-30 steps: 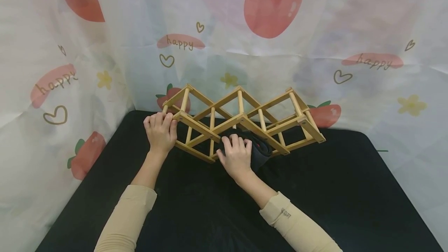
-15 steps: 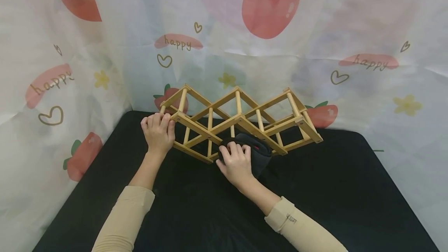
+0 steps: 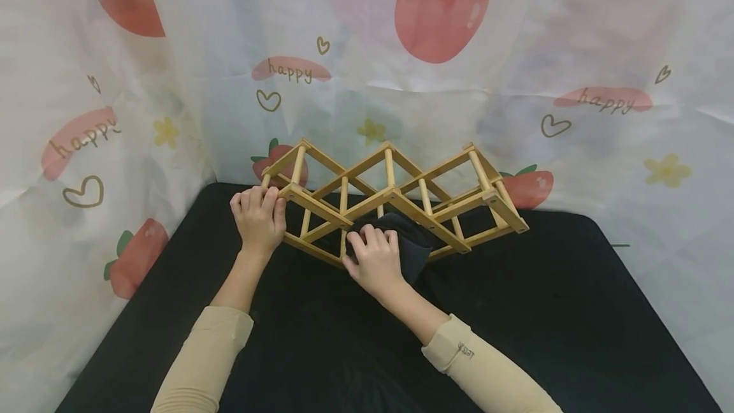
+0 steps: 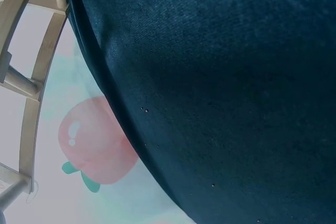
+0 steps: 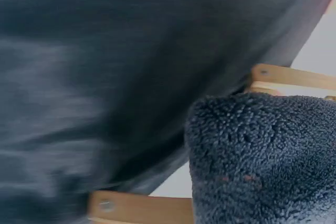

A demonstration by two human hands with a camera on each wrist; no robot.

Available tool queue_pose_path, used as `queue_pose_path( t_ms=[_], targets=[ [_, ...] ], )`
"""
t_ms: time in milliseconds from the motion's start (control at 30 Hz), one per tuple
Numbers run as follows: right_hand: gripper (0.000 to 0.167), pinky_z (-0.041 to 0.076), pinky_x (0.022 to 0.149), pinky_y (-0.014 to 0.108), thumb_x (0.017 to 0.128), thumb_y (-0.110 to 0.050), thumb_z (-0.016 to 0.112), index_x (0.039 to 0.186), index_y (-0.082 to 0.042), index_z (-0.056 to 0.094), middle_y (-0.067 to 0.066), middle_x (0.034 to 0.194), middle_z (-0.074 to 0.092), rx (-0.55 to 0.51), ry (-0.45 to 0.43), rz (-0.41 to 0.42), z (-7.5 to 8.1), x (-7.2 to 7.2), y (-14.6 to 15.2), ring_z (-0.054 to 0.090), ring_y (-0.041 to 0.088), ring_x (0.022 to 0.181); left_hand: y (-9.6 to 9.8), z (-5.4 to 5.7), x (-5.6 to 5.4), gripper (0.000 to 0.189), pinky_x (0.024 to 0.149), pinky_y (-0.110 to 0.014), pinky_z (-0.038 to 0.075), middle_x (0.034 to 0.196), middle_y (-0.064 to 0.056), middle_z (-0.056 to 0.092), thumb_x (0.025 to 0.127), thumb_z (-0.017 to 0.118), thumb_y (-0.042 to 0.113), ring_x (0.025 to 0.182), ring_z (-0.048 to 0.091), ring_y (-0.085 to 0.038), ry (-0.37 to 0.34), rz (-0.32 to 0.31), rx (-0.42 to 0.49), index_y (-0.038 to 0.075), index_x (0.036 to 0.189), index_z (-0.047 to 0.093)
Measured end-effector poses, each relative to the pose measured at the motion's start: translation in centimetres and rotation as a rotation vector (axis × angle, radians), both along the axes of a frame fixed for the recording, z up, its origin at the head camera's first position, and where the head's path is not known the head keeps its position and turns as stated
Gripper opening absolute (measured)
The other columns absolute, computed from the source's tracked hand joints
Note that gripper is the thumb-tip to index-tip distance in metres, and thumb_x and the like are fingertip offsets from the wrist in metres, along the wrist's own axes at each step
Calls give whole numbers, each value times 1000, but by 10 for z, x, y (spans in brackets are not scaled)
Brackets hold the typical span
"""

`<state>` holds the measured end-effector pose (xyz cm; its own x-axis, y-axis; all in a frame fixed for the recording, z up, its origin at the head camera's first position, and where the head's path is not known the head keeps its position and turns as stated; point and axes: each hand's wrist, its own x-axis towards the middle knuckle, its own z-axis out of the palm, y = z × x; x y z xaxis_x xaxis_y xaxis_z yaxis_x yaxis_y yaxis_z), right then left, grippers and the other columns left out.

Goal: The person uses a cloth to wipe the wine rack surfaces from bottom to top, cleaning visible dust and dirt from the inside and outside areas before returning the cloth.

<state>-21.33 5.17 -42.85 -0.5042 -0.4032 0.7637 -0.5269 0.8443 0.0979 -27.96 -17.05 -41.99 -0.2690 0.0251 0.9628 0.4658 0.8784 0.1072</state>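
Observation:
A folding wooden lattice rack (image 3: 369,203) stands on the black-covered table, its slats and round dowels crossing in a zigzag. My left hand (image 3: 258,218) grips the rack's left end, fingers over the corner. Below the rack's middle, my right hand (image 3: 375,260) holds a dark blue fuzzy towel (image 3: 414,253) with curled fingers, against the front of the lattice. The right wrist view shows the pile of the towel (image 5: 262,156) up close, with slats on both sides of it. Neither hand appears in the wrist views. Part of the towel is hidden behind the hand and slats.
The black cloth (image 3: 321,336) covers the table up to its far edge. Close behind the rack hangs a pale curtain (image 3: 459,101) printed with fruit, hearts and "happy". It also runs along the left side.
My right hand has shifted slightly left with the towel, which now lies more to the left against the lattice. My left hand stays on the rack's end.

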Motion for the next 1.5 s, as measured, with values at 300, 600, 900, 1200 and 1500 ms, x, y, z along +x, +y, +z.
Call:
queue_pose_path(
  t_ms=[300, 600, 900, 1200, 1500],
  targets=[
    [31, 34, 65, 37, 63, -21, 80, 84, -11, 60, 5, 78, 51, 43, -55, -1, -7, 4, 18, 51, 20, 64, 1, 1, 0, 39, 76, -50, 27, 82, -15, 47, 99, 31, 37, 76, 41, -33, -6, 1, 3, 5, 86, 48],
    [22, 34, 66, 36, 68, -20, 73, 84, -11, 59, 4, 78, 51, 25, -2, 59, 17, -2, -12, 51, 19, 64, 1, 2, 2, 39, 76, -50, 27, 82, -15, 46, 99, 30, 37, 76, 41, -33, -20, 1, 12, 5, 85, 48],
    [33, 34, 65, 37, 62, -24, 80, 84, -10, 59, 6, 76, 51, 56, -43, -13, -2, 1, 10, 51, 20, 63, 0, 0, 2, 39, 75, -50, 27, 82, -15, 46, 99, 31, 37, 76, 41, -33, -15, -2, 13, 5, 86, 48],
    [30, 34, 64, 38, 63, -22, 78, 83, -10, 59, 6, 76, 51, 54, -61, -16, -9, 3, 21, 51, 21, 62, 3, 1, 1, 39, 76, -50, 27, 82, -15, 46, 99, 31, 38, 76, 41, -33, -9, -5, -5, 5, 85, 48],
    [20, 34, 65, 36, 70, -23, 70, 83, -11, 59, 4, 76, 51, 29, -10, 16, 21, 0, -15, 50, 17, 61, 1, 0, 1, 39, 76, -50, 27, 83, -15, 46, 99, 31, 38, 77, 41, -33, -31, -14, 15, 5, 86, 48]
  ],
)
